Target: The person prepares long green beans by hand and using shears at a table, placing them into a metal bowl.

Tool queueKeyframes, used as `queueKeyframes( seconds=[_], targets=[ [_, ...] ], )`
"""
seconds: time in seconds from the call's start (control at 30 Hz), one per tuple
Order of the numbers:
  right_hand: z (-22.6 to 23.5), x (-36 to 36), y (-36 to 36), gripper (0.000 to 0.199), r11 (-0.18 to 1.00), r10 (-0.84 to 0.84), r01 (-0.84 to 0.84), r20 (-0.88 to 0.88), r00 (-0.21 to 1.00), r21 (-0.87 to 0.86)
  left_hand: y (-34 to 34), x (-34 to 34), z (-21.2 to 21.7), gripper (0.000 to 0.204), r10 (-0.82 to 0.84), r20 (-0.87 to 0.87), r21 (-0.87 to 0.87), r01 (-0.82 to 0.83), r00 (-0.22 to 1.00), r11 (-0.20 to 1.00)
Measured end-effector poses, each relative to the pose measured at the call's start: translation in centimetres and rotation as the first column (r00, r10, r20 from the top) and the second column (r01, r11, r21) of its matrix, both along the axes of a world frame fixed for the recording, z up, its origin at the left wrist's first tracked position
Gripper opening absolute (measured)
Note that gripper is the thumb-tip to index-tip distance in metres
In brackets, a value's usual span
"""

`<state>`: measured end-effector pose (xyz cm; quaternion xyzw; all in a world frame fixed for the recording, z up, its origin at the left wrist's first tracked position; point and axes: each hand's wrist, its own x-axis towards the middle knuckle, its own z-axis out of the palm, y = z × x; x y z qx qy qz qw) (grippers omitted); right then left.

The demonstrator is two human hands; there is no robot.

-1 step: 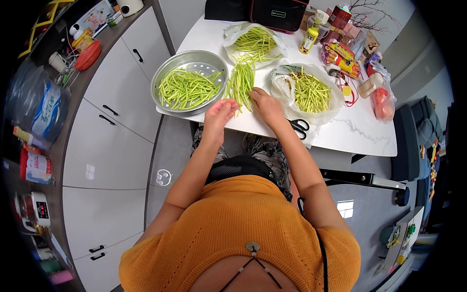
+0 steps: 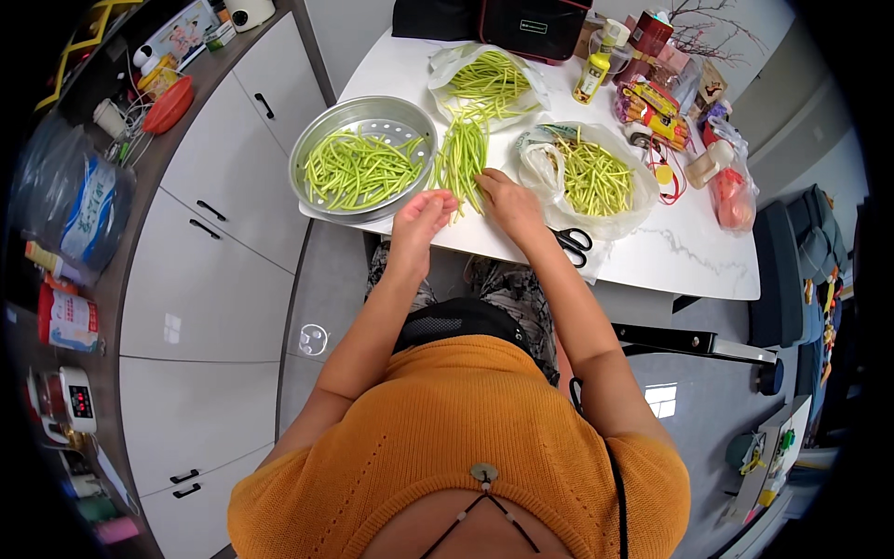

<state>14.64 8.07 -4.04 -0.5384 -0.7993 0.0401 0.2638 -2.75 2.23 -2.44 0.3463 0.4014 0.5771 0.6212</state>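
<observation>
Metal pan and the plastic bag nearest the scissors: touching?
Apart. The head view shows the bundle of long green stalks and bare white tabletop between metal pan and plastic bag.

A mustard-orange ribbed knit top [image 2: 447, 391] with short sleeves [image 2: 652, 480] and lines of tiny holes [image 2: 359, 466] is worn with a black cord necklace [image 2: 462, 515], a round grey pendant [image 2: 483, 471] and black-and-grey patterned trousers [image 2: 526, 296].

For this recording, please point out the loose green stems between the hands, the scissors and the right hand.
Green stems [image 2: 462, 152]: head view, middle of the loose bunch.
Scissors [image 2: 573, 246]: head view, on the black handles.
Right hand [image 2: 511, 202]: head view, back of the hand.
</observation>
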Motion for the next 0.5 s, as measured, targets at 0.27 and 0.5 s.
queueKeyframes(
  seconds=[0.27,0.5],
  targets=[
    [2.3,1.5,-1.2,0.023,0.999,-0.017,0.002,-0.454,0.891,-0.034,-0.1,0.3,-0.3,0.021,-0.030,-0.008,0.020,0.031,1.000,0.999],
    [2.4,5.1,-3.4,0.014,0.950,-0.244,-0.100,-0.902,0.357,-0.297,-0.4,1.3,0.4,0.021,-0.057,-0.131,0.062,0.066,0.990,0.996]
  ],
)
